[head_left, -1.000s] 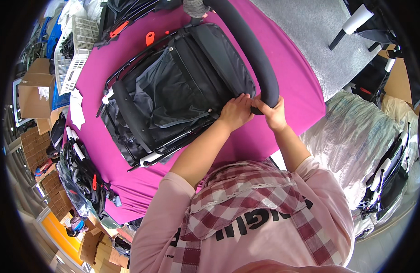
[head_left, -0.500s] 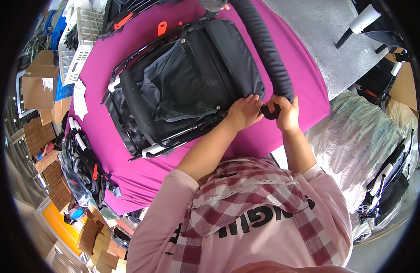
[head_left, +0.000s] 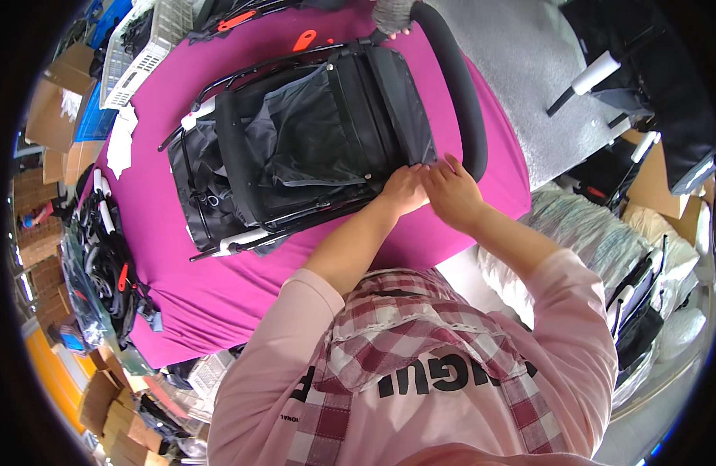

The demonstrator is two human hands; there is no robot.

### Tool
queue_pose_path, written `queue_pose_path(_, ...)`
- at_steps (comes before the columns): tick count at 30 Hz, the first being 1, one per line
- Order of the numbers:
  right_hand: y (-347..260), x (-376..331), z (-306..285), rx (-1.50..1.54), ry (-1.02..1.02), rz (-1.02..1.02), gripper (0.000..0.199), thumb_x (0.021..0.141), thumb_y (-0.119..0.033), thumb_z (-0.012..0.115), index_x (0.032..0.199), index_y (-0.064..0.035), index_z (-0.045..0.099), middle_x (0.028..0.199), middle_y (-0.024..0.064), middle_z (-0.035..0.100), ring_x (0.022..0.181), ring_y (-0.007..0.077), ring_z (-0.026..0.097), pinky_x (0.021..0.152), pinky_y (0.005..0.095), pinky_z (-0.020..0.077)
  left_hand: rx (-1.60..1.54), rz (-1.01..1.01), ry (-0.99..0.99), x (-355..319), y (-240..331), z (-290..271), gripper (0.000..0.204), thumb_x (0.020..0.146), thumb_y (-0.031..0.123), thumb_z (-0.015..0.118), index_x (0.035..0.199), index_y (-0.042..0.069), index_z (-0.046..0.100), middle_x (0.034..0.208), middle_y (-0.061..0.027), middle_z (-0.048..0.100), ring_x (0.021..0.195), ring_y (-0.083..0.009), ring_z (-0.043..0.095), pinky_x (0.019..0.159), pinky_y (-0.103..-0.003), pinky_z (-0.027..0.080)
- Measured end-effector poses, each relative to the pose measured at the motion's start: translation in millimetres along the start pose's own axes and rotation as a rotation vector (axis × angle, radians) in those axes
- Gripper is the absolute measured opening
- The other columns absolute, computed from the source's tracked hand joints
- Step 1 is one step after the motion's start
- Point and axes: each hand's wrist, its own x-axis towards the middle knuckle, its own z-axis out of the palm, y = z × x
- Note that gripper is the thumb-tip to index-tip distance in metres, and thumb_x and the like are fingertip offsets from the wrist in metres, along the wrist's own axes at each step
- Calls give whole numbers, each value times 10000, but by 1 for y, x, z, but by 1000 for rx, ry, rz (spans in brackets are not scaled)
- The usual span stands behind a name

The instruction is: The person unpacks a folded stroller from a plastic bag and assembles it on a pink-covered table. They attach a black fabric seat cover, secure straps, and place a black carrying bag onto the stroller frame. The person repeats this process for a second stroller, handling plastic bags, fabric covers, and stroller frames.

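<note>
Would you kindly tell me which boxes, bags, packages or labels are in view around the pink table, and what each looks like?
Brown cardboard box: far left, open, flaps up.
Stacked flat brown cardboard boxes: lower left floor.
White slatted plastic crate: table's top left corner.
Clear plastic bags of wrapped goods: right of the table, crinkled, whitish.
Tan cardboard box: right, behind the bags.
No separate label or screen shows.
</note>
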Motion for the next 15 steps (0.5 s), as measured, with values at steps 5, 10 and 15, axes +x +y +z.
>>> queue_pose_path(5,19,14,20,-181,-498,-72,137,807,-190,572,875,-101,652,826,43,675,840,210,643,847,381,408,21,0,123,-2,8,-13,349,786,407,667,892,75,634,905,-78,653,957,-232,620,747,-379,480)
queue_pose_path(10,15,29,18,-170,-641,-61,137,816,-179,585,910,-124,667,830,29,688,826,203,658,813,365,411,11,-141,95,7,15,0,435,737,487,682,894,84,642,916,-72,653,988,-248,599,696,-396,484)
queue_pose_path(15,10,32,24,-161,-626,-33,153,816,-176,604,941,-120,672,866,26,697,843,199,668,789,372,429,172,-151,157,4,12,6,549,776,477,646,1096,33,600,1238,-219,537,1227,-363,468,823,-408,505)
